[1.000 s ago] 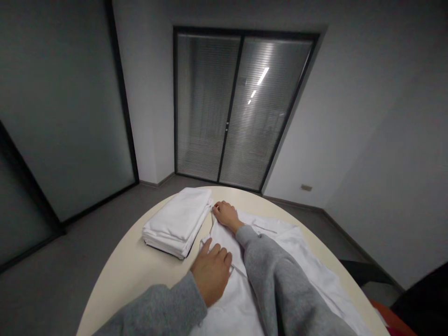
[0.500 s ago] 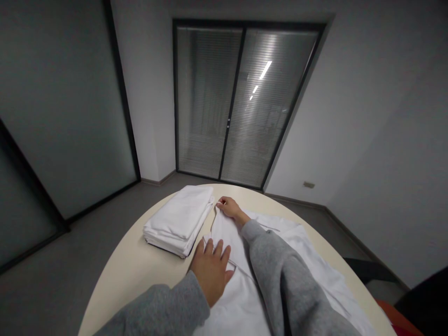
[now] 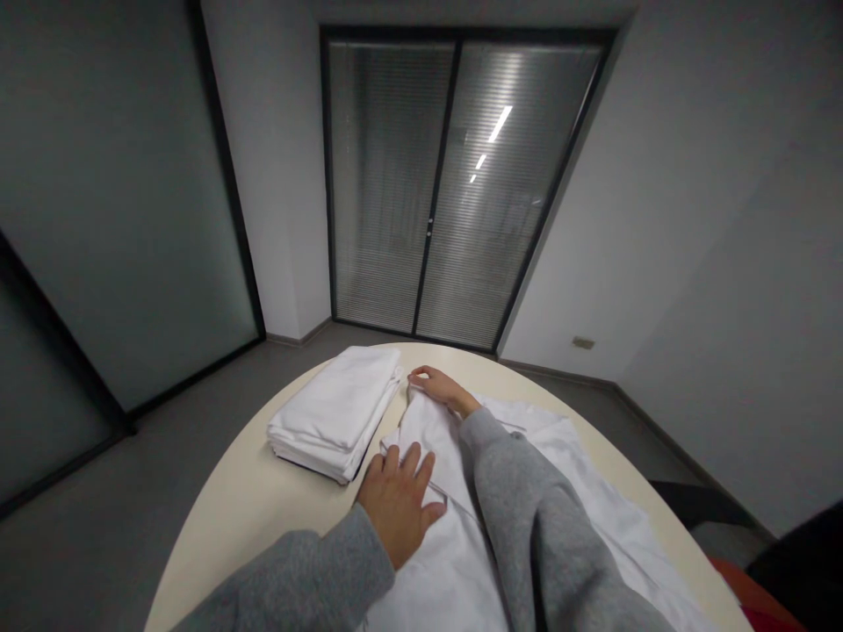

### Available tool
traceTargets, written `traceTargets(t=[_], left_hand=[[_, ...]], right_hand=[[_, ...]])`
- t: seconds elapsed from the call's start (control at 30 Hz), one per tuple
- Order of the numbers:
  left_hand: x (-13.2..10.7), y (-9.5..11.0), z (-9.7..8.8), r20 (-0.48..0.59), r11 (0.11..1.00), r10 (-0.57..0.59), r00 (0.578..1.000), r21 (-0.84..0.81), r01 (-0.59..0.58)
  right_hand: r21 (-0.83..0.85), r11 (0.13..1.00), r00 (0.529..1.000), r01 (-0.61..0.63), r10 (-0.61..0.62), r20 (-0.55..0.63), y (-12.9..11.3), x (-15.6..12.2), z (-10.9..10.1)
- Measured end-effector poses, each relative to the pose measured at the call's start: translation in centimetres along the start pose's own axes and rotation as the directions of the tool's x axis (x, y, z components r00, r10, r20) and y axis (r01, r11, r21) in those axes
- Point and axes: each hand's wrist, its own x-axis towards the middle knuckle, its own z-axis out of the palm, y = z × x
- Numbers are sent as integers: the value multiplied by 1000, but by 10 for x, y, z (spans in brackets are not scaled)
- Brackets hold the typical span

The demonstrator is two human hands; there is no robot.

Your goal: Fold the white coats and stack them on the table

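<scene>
A white cloth garment (image 3: 454, 562) lies partly folded on the round table, its right part spread under my right forearm. Flat on its left edge rests my left hand (image 3: 399, 505), fingers spread and thumb out to the right. My right hand (image 3: 440, 386) is at the garment's far end, fingers stretched to the left over the corner and no longer tightly bent; the fingertips touch or nearly touch the cloth. Just left of both hands sits a neat stack of folded white cloth (image 3: 339, 408), with a thin dark edge along its bottom.
The cream round table (image 3: 217, 535) carries everything. Beyond it stand a glass double door (image 3: 428, 193) with blinds and a white wall with a socket plate (image 3: 583, 342). Frosted panels are at left. A dark chair-like shape (image 3: 803, 562) and something red-orange show at lower right.
My right hand's fingers have loosened from a pinch on the far corner and straightened, the hand flatter over the cloth. My left hand stays in place, its thumb a little farther out.
</scene>
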Motion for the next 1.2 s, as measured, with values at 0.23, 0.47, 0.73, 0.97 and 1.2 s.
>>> traceTargets(t=[0.23, 0.47, 0.73, 0.97, 1.2], left_hand=[[1, 0, 1, 21, 1000, 18, 1000, -7, -17], [1, 2, -1, -30, 1000, 12, 999, 17, -12], [13, -1, -12, -16, 991, 120, 993, 66, -119], [16, -2, -10, -51, 979, 193, 980, 78, -188], [12, -3, -10, -39, 975, 213, 976, 65, -210]], right_hand=[[246, 967, 952, -64, -15, 307, 6, -15, -9], [140, 989, 939, -49, -2, 343, 8, -21, -16], [-384, 921, 993, 68, -24, 119, -27, -18, -19], [-597, 799, 997, 72, -66, 33, -50, -69, -26], [-615, 781, 992, -111, 55, -109, -21, -206, -127]])
